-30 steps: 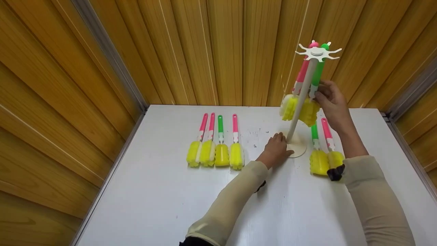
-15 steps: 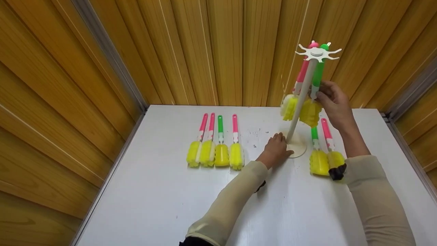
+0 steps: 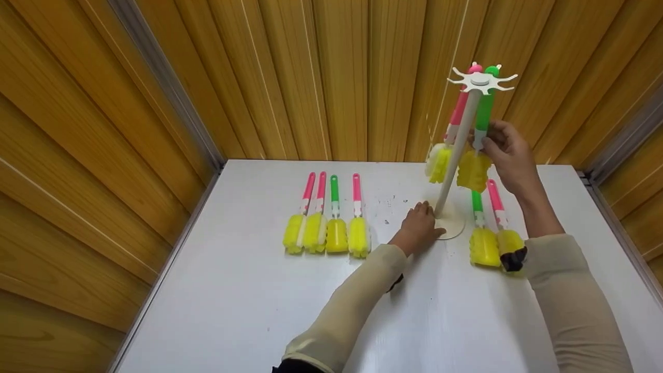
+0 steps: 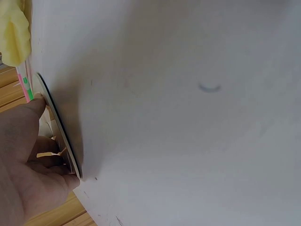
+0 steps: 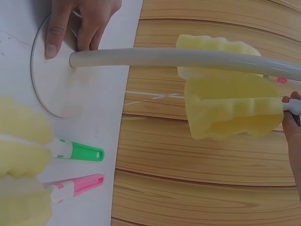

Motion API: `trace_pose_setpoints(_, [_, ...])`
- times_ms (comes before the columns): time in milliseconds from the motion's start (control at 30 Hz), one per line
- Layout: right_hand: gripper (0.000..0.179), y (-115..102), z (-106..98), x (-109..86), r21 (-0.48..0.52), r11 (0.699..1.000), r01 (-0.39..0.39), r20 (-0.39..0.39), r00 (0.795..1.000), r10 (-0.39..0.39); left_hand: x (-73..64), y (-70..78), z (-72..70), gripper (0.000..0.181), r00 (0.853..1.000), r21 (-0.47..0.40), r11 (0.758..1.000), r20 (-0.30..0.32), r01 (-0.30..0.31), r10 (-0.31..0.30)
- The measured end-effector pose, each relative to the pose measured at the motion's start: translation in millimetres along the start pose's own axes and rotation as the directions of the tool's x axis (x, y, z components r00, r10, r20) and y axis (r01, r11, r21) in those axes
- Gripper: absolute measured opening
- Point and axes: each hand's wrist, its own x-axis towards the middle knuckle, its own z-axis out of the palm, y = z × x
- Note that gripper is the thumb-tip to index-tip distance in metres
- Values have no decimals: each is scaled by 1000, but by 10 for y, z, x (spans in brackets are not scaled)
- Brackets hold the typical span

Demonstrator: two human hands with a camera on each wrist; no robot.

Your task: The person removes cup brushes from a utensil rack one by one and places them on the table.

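A white stand (image 3: 458, 155) rises from a round base (image 3: 455, 226) to a ring of hooks (image 3: 481, 81). My left hand (image 3: 418, 226) rests on the base, thumb and fingers spread on either side of the pole's foot. At the stand's back right, my right hand (image 3: 510, 155) pinches the white neck of a green-handled sponge brush (image 3: 473, 171), whose top is at a hook. Beside it hangs a pink-handled sponge brush (image 3: 439, 163), untouched. In the right wrist view, the held brush's yellow sponge (image 5: 230, 110) is apart from the table.
Left of the stand, several sponge brushes (image 3: 336, 235) with pink and green handles lie in a row on the white table (image 3: 217, 305). Two more brushes, one green (image 3: 484, 247) and one pink (image 3: 495, 199), lie under my right forearm. A wood-patterned wall (image 3: 342, 77) stands behind.
The green-handled brush's sponge end has swung slightly right, away from the pole, with my right hand. My left hand stays on the base.
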Motion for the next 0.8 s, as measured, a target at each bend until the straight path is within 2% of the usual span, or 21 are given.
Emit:
trace_pose_setpoints(200, [40, -43, 10, -7, -11, 1000, -21, -18, 1000, 21, -9, -2, 1, 74, 1000, -40, 999, 8, 6, -5])
trace_pose_setpoints(367, [40, -68, 23, -26, 26, 999, -33, -24, 999, 33, -9, -11, 10, 72, 1000, -9, 1000, -7, -14, 14])
trace_pose_setpoints(467, [41, -90, 33, -30, -36, 999, -33, -22, 999, 32, -15, -14, 5, 71, 1000, 11, 1000, -18, -24, 24])
trace_pose_setpoints(600, [43, -102, 44, -35, -117, 993, -21, -14, 1000, 19, -35, -7, -20, 70, 1000, -14, 1000, -12, -17, 17])
trace_pose_setpoints(700, [44, -88, 50, -51, -106, 994, -3, -7, 1000, 2, -38, -1, -28, 70, 1000, -34, 999, -5, -9, 9])
trace_pose_setpoints(800, [46, -72, 62, -68, -100, 995, 11, -2, 1000, -11, -29, 0, -19, 70, 1000, -7, 1000, -16, -24, 24])
